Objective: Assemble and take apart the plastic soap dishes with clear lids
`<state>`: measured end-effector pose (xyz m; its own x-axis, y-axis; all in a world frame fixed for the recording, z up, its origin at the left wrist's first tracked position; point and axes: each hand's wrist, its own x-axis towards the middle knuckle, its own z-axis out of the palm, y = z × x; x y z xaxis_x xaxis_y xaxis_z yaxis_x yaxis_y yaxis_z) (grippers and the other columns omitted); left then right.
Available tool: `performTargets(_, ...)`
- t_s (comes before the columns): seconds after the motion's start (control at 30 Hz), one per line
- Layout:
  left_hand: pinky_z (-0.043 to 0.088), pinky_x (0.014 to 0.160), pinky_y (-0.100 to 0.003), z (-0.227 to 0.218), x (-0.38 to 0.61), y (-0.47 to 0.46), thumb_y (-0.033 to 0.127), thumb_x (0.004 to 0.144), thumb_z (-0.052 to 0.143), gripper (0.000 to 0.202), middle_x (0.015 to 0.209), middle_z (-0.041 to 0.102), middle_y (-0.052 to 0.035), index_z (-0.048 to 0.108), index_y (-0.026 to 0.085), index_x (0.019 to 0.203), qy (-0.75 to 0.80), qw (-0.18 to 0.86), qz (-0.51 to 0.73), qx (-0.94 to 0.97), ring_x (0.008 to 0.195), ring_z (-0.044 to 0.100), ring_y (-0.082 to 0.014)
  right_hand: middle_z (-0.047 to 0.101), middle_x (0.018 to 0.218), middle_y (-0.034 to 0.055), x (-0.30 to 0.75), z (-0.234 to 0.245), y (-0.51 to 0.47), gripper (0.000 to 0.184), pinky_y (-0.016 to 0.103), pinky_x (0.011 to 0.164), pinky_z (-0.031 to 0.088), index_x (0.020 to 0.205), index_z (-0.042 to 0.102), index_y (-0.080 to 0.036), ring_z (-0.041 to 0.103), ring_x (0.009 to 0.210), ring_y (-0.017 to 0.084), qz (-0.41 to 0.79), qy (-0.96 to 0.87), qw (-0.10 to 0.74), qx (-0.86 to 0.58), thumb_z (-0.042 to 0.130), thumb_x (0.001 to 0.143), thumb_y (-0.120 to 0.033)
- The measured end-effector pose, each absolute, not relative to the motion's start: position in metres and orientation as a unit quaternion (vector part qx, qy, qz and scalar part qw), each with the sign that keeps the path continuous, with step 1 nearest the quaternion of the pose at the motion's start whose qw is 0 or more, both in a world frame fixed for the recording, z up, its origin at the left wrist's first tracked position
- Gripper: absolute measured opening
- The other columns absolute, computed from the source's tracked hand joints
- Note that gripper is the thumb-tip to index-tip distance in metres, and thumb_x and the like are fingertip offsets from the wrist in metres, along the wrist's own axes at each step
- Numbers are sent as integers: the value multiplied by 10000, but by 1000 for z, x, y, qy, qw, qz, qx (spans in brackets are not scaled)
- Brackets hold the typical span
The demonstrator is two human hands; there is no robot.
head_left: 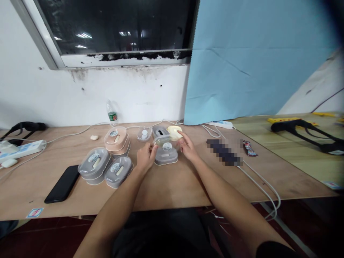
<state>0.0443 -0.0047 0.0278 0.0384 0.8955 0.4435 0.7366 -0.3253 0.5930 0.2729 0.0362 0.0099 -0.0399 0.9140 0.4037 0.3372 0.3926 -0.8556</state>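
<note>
In the middle of the table stands a grey food container (166, 157) with a clear lid (161, 140) tilted over its back part. My left hand (146, 156) pinches the lid's left edge between thumb and fingers. At the right edge, my right hand (187, 146) has its thumb and fingers curled on the same lid; its fingertips are partly blurred. Just behind are a pale yellow container (175, 132) and a small grey container (159, 131). A small clear lid (144, 134) with a white round piece lies to their left.
To the left stand a pink container (116, 140), a stacked grey container (94, 166) and a smaller grey one (118, 174). A black phone (62, 184) lies near the front edge. White cables (258, 182), a snack packet (249, 148) and a bottle (111, 114) are around.
</note>
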Motion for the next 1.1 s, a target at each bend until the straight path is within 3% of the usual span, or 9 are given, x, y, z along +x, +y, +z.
performTargets(0.1,428,675,-257,21,52,-2,510,950,332,435,786,694,-35,623,188,922,577,162,371,709,757,639,-179,627,752,26,267,7,37,511,246,563,417,1047,631,-163,529,605,134,329,-670,487,-453,535,800,-600)
performTargets(0.2,459,790,-300,15,57,1,477,949,356,407,1023,707,-69,584,208,1152,589,194,365,694,941,648,-219,641,751,31,261,4,37,423,259,614,439,922,661,-151,557,663,148,331,-691,453,-456,619,759,-539)
performTargets(0.3,441,904,-370,12,56,4,455,959,319,447,1170,662,-104,498,206,1284,620,185,363,670,1098,604,-265,652,803,43,262,2,38,438,281,635,457,1010,661,-154,557,665,151,293,-705,448,-464,620,772,-519)
performTargets(0.4,427,940,-411,12,52,7,438,964,287,461,1212,639,-123,461,194,1315,649,187,353,648,1149,577,-288,650,1061,97,268,1,38,517,352,790,486,1164,621,-183,607,877,208,272,-740,433,-436,643,771,-518)
performTargets(0.57,437,927,-408,12,47,10,409,964,288,425,1177,654,-110,516,206,1259,659,194,341,642,1117,592,-279,447,1422,118,271,-4,38,969,472,1079,326,1394,434,-233,422,1291,321,285,-822,320,-376,832,554,-508)
performTargets(0.73,460,900,-375,8,46,12,418,941,370,367,1054,666,-95,643,211,1071,634,177,348,668,1019,618,-247,501,1357,139,270,-10,40,989,454,1020,404,1411,391,-212,506,1212,302,311,-793,337,-401,839,567,-463)
performTargets(0.87,435,956,-371,1,45,18,379,929,413,343,1126,634,-107,640,189,1102,631,178,355,666,1092,584,-236,558,1284,133,273,-10,40,838,436,967,448,1369,445,-199,558,1140,280,316,-770,357,-424,788,650,-460)
performTargets(1.0,446,930,-368,-3,43,23,375,954,356,375,1122,665,-107,621,171,1124,617,218,357,666,1071,602,-239,520,1354,109,268,-9,40,839,432,1020,408,1337,496,-223,508,1210,291,288,-802,341,-397,823,599,-453)
performTargets(1.1,459,893,-383,-3,42,23,389,962,320,396,1088,685,-109,626,176,1097,627,220,348,661,1036,621,-257,583,1281,115,265,-10,43,729,419,936,469,1317,516,-206,587,1089,267,287,-775,360,-433,765,679,-456)
